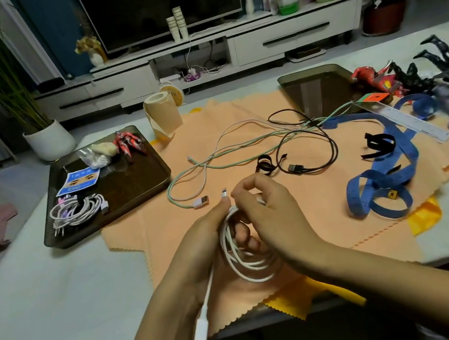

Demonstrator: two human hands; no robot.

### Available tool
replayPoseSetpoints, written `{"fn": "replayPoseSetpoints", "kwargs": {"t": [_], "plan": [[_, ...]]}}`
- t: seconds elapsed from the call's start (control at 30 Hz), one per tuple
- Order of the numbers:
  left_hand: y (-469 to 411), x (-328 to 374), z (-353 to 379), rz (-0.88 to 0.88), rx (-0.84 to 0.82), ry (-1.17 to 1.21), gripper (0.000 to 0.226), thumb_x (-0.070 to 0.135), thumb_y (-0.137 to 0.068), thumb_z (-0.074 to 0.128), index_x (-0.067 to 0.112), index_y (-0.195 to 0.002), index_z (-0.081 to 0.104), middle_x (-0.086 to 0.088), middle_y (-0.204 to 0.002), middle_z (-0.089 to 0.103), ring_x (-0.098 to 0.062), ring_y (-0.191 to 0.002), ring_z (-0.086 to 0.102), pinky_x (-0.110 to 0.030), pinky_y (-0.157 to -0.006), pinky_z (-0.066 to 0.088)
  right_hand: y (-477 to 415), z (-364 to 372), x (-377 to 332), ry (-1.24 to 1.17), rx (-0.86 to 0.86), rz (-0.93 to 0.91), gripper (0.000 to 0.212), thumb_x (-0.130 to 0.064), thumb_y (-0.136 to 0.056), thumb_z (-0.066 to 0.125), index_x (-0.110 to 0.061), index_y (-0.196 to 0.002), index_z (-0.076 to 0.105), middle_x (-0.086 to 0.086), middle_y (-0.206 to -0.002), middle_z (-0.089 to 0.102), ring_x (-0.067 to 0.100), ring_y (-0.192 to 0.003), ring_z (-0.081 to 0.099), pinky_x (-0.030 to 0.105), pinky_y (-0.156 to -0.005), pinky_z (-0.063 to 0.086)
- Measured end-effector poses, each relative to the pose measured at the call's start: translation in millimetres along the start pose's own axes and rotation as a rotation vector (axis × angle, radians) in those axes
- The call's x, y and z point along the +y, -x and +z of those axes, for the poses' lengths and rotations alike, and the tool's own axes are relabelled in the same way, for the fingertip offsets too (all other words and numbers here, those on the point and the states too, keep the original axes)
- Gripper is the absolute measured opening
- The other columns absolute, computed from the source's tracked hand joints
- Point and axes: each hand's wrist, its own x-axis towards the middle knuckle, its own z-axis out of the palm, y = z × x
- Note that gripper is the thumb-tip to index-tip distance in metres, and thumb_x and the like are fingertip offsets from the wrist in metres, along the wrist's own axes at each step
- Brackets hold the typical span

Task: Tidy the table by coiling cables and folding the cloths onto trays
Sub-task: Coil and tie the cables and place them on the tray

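White cable (248, 258) coiled in both hands

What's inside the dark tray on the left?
A bundle of coiled white cables, a blue packet, a clear bag and a red toy figure. The tray floor beneath them is covered.

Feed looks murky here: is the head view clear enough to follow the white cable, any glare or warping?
Head view: dim, but the white cable, left hand and right hand read clearly; bottom edge blurred; mild sheen on the far tray, no harsh glare; wide-angle lens bows the table.
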Motion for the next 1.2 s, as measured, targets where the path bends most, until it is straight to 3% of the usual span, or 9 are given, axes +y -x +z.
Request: {"fn": "replayPoseSetpoints", "kwargs": {"t": [0.13,0.23,0.37,0.5,0.67,0.8,1.0,1.1,1.2], "plan": [[-2.7,-7.1,2.1,0.076,0.147,-0.449,0.058,0.043,-0.098,0.033,0.005,-0.06,0.052,-0.005,-0.041,0.047,-0.015,-0.039,0.048,-0.024,-0.05,0.039,4.4,4.7,7.9,0.129,-0.098,-0.032,0.038,-0.045,-0.098,0.033,-0.026,-0.073,0.055,-0.005,-0.047,0.06,0.006,-0.038,0.055,0.014,-0.04,0.04],[-9.1,-11.4,9.1,0.183,0.324,-0.665,0.067,0.045,-0.099,0.021,0.006,-0.069,0.066,-0.004,-0.044,0.05,-0.008,-0.031,0.046,-0.014,-0.035,0.034,6.9,7.5,12.9,0.119,-0.031,-0.102,0.046,-0.048,-0.094,0.038,-0.029,-0.057,0.058,-0.009,-0.049,0.057,0.001,-0.049,0.053,0.015,-0.052,0.04],[-12.3,-9.4,12.5,0.13,0.233,-0.33,0.078,0.057,-0.095,0.019,0.017,-0.039,0.056,0.005,-0.034,0.034,-0.008,-0.027,0.032,-0.012,-0.036,0.028,-0.6,7.3,13.1,-0.032,0.176,-0.064,0.036,-0.023,-0.095,0.051,-0.021,-0.061,0.063,-0.006,-0.049,0.054,0.003,-0.049,0.05,0.017,-0.053,0.041],[-12.2,-12.2,14.0,0.187,0.179,-0.263,0.059,0.049,-0.096,0.032,0.011,-0.059,0.058,-0.002,-0.044,0.053,-0.019,-0.048,0.052,-0.029,-0.06,0.043,-17.7,-7.5,3.0,0.064,0.371,-0.044,0.036,-0.022,-0.098,0.042,-0.018,-0.064,0.053,-0.006,-0.05,0.043,0.002,-0.046,0.04,0.016,-0.048,0.032],[-6.7,-24.0,26.1,0.271,0.176,-0.243,0.054,0.055,-0.093,0.031,0.017,-0.058,0.048,0.002,-0.046,0.049,-0.014,-0.053,0.055,-0.03,-0.066,0.045,-21.7,-15.5,0.8,0.054,0.378,0.039,0.037,-0.026,-0.099,0.038,-0.015,-0.066,0.051,-0.003,-0.05,0.038,0.008,-0.048,0.035,0.025,-0.05,0.028],[-6.6,-22.7,25.7,0.322,0.324,-0.131,0.046,0.05,-0.094,0.037,0.016,-0.064,0.044,0.007,-0.041,0.034,-0.008,-0.041,0.039,-0.029,-0.059,0.038,-18.9,-6.4,2.7,-0.114,0.287,0.142,0.025,-0.034,-0.098,0.039,-0.013,-0.089,0.05,-0.009,-0.049,0.04,0.006,-0.044,0.037,0.021,-0.045,0.029],[-10.7,-30.5,27.5,0.334,0.534,0.091,0.047,0.045,-0.095,0.042,0.013,-0.061,0.042,0.008,-0.038,0.031,-0.006,-0.033,0.03,-0.015,-0.034,0.03,-2.4,5.8,6.3,-0.2,0.249,0.132,0.033,-0.038,-0.095,0.046,-0.013,-0.115,0.044,0.0,-0.067,0.045,0.0,-0.033,0.041,0.015,-0.034,0.031],[-10.9,-31.5,25.9,0.298,0.532,0.098,0.047,0.042,-0.096,0.042,0.014,-0.06,0.039,0.007,-0.038,0.029,-0.006,-0.033,0.028,-0.014,-0.033,0.027,1.4,7.5,11.0,-0.089,0.262,0.06,0.028,-0.037,-0.093,0.05,-0.013,-0.107,0.045,0.007,-0.07,0.05,0.003,-0.035,0.043,0.018,-0.036,0.035],[-11.7,-26.2,21.1,0.112,0.396,0.256,0.04,0.04,-0.094,0.047,0.014,-0.064,0.04,0.005,-0.04,0.028,-0.009,-0.032,0.028,-0.014,-0.034,0.029,-2.3,3.2,12.7,0.005,0.253,-0.008,0.016,-0.029,-0.094,0.052,-0.014,-0.097,0.05,0.002,-0.068,0.053,0.008,-0.037,0.047,0.02,-0.035,0.038]]}}
